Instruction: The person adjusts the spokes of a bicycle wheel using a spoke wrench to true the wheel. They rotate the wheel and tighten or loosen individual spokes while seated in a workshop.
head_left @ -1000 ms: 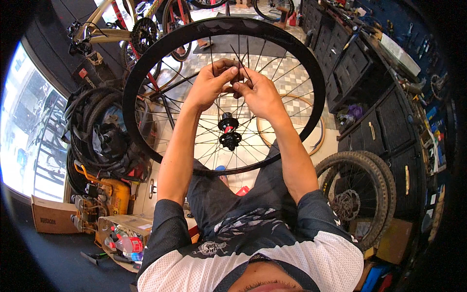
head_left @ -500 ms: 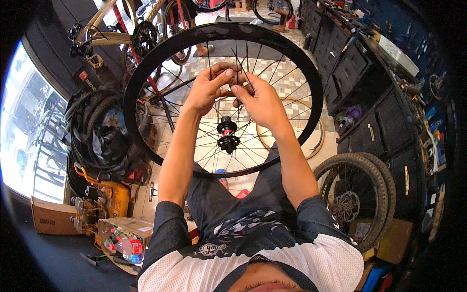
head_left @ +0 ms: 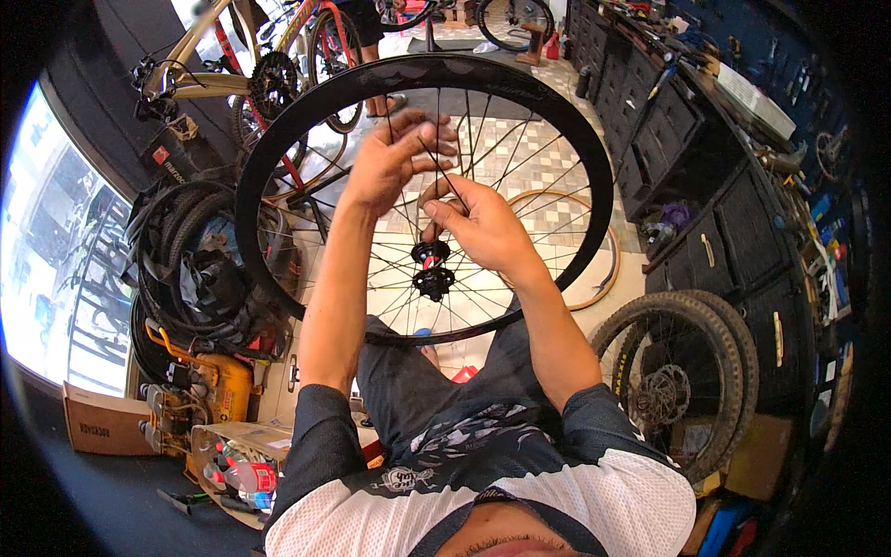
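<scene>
Blk deep-rim wheel (head_left: 249, 204), thin blk spokes (head_left: 439, 100), blk/red hub (head_left: 433, 281), mid-scene. L hand (head_left: 399, 162) open, fingers motion-blurred. R hand (head_left: 475, 225) curled at spokes nr hub, far fingers hidden; can't tell if gripping.

Printed lettering in view
Dark capitals — brown cardboard box (head_left: 113, 420); yellow capitals — black knobby rubber tyre (head_left: 621, 375); pale print — black-and-white mesh shirt (head_left: 418, 480).

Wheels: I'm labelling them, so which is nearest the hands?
The black deep-rimmed wheel: the left hand and right hand are at it; the knobbly pair and background wheels stand farther off.
</scene>
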Available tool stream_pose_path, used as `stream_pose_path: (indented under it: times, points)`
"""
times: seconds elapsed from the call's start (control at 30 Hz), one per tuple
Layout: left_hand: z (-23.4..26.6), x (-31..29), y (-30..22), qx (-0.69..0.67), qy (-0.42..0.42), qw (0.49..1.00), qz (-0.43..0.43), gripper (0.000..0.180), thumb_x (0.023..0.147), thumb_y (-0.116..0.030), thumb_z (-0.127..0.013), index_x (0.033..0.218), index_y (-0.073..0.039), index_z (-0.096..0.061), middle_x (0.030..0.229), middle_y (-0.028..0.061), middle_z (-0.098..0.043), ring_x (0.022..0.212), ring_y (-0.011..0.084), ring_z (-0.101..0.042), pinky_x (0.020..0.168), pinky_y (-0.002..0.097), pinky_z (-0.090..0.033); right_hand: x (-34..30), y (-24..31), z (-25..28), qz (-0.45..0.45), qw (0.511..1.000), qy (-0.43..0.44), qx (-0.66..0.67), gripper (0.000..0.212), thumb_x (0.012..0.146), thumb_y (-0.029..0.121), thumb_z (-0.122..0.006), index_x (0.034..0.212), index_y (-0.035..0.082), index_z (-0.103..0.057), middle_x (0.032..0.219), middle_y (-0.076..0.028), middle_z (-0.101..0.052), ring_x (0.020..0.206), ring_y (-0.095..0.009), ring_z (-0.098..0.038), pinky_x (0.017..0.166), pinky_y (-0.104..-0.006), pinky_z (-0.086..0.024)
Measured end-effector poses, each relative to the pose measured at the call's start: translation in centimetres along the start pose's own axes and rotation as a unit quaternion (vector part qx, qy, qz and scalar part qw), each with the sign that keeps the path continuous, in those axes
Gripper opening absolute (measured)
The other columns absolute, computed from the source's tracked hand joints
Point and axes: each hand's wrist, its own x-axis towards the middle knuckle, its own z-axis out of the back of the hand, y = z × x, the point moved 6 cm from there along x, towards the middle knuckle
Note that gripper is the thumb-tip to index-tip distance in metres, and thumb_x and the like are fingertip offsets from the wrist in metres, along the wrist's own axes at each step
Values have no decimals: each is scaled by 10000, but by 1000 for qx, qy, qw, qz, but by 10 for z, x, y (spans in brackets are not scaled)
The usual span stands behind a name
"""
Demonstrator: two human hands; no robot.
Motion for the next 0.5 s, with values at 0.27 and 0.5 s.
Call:
stream_pose_path:
  times: [0.27,0.5]
  points:
    - [-25,13,-38,2,-6,1000,16,282,976,-160,-752,1191,17,-710,1062,151,-766,966,271,-744,867,438,-614,-16,-6,-4,55,995,14,87,190,1082,97,-590,1185,-41,-668,997,-75,-745,1016,-158,-713,940,-297,-542]
    - [-25,7,-36,-8,-24,999,33,259,969,-133,-756,1175,18,-714,1044,143,-768,917,250,-733,823,422,-608,-19,-8,14,-19,993,-94,-66,144,1005,98,-717,1075,-28,-711,922,-73,-767,855,-110,-715,791,-255,-558]
